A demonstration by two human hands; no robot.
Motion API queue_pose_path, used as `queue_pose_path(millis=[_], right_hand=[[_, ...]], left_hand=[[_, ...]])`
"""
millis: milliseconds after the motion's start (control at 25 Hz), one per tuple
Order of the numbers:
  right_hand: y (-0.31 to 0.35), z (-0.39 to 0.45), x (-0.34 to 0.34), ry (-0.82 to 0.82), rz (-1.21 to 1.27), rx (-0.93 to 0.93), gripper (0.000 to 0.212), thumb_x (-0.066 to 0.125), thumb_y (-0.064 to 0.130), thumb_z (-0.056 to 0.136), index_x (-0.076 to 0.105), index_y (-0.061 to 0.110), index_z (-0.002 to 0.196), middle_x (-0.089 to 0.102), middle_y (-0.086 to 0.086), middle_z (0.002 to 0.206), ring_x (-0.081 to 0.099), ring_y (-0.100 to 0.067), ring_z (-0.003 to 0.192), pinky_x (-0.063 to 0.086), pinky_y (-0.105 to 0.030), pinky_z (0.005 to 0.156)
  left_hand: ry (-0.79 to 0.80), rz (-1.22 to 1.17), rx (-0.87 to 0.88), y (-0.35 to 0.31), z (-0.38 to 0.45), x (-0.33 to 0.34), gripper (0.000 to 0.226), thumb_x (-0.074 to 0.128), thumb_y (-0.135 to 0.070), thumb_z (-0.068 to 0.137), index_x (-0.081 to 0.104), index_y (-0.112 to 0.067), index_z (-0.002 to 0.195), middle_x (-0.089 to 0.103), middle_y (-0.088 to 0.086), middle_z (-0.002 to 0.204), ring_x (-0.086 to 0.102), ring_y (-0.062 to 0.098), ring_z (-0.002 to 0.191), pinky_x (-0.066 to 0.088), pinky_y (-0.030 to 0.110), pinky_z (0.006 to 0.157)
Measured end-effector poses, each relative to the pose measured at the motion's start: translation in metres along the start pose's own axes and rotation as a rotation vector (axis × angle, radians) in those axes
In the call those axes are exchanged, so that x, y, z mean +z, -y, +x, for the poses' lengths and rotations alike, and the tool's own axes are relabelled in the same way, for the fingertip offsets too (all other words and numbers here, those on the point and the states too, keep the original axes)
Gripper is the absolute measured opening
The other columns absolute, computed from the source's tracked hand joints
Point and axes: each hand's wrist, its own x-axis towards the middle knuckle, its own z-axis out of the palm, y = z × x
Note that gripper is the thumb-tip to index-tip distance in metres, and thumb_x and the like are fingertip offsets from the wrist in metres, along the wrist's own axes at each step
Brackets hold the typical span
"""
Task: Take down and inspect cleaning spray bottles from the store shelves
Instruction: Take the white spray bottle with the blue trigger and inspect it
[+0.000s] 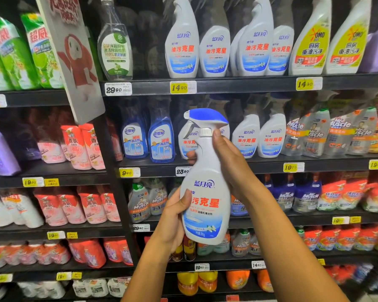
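Both your hands close around a white trigger spray bottle (205, 188) with a blue nozzle cap, held upright in front of the shelves (227, 85). Your left hand (175, 219) wraps its lower label; your right hand (229, 158) clasps the neck, just below the trigger.

A spray bottle (205, 188) sits between both hands, before the shelves (227, 86).

Spray bottle (205, 188): white body, blue-and-white trigger head, blue and red label facing the camera; upright, slightly tilted, nozzle pointing left; held off the shelves in mid-air, clear of the matching bottles (258, 136) shelved behind.
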Motion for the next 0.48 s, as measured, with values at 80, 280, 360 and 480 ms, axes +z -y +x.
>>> queue_pose_path(millis=[80, 280, 360, 480], right_hand=[[0.001, -0.001, 0.0, 0.057, 0.132, 0.076, 0.054, 0.041, 0.055, 0.099, 0.055, 0.013, 0.131, 0.075, -0.014, 0.104, 0.073, -0.029, 0.095, 0.059, -0.042, 0.083], [0.0, -0.003, 0.002, 0.097, 0.345, 0.127, 0.054, 0.041, 0.052, 0.1, 0.06, 0.005, 0.121, 0.068, -0.014, 0.094, 0.067, -0.027, 0.08, 0.055, -0.037, 0.076], [0.002, -0.004, 0.002, 0.093, 0.376, 0.098, 0.05, 0.042, 0.051, 0.099, 0.062, 0.007, 0.113, 0.067, -0.013, 0.092, 0.064, -0.026, 0.078, 0.054, -0.037, 0.074], [0.005, -0.003, 0.005, -0.031, 0.294, 0.024, 0.046, 0.045, 0.05, 0.099, 0.066, 0.01, 0.108, 0.07, -0.011, 0.09, 0.067, -0.024, 0.077, 0.056, -0.037, 0.071]], left_hand=[[0.002, -0.03, -0.008, 0.005, 0.0, -0.004, 0.039, 0.059, -0.029, 0.085, 0.063, -0.008, 0.117, 0.073, 0.015, 0.111, 0.072, 0.031, 0.099, 0.061, 0.037, 0.073], [0.019, 0.022, 0.035, 0.007, 0.0, -0.004, 0.027, 0.063, -0.035, 0.083, 0.076, -0.021, 0.102, 0.074, 0.011, 0.109, 0.072, 0.028, 0.097, 0.06, 0.034, 0.072], [-0.021, 0.084, 0.085, 0.01, -0.001, -0.001, 0.033, 0.064, -0.042, 0.082, 0.071, -0.023, 0.107, 0.073, 0.011, 0.113, 0.072, 0.028, 0.1, 0.059, 0.033, 0.073], [-0.14, 0.259, 0.168, 0.02, -0.003, 0.003, 0.047, 0.064, -0.06, 0.08, 0.062, -0.028, 0.115, 0.073, 0.002, 0.111, 0.072, 0.02, 0.101, 0.058, 0.025, 0.071]])
